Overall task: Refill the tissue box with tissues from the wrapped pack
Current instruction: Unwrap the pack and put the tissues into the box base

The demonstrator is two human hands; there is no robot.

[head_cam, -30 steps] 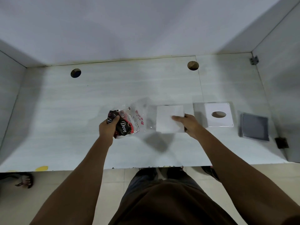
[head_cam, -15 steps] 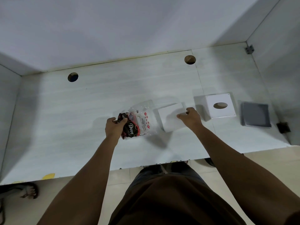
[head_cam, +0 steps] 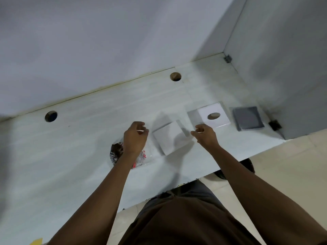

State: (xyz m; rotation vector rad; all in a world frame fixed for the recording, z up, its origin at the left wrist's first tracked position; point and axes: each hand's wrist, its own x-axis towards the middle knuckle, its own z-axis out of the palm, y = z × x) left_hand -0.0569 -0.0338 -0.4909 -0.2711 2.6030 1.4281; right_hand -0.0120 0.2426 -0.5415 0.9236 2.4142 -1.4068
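worktop (head_cam: 74, 156): pale, wood-grained, with two round holes near the back wall.
tissue stack (head_cam: 169, 138): white, square, lying flat on the worktop between your hands.
your left hand (head_cam: 135, 137): raised just left of the stack, fingers curled loosely, nothing clamped in it.
your right hand (head_cam: 205, 135): raised just right of the stack, fingers half curled, gripping nothing you can make out.
wrapper (head_cam: 139, 159): clear plastic with dark and red print, lying on the worktop under your left wrist.
tissue box (head_cam: 213, 116): white, with an oval opening on top, right of the stack and apart from it.
dark square lid (head_cam: 247, 118): right of the tissue box, near the side wall.
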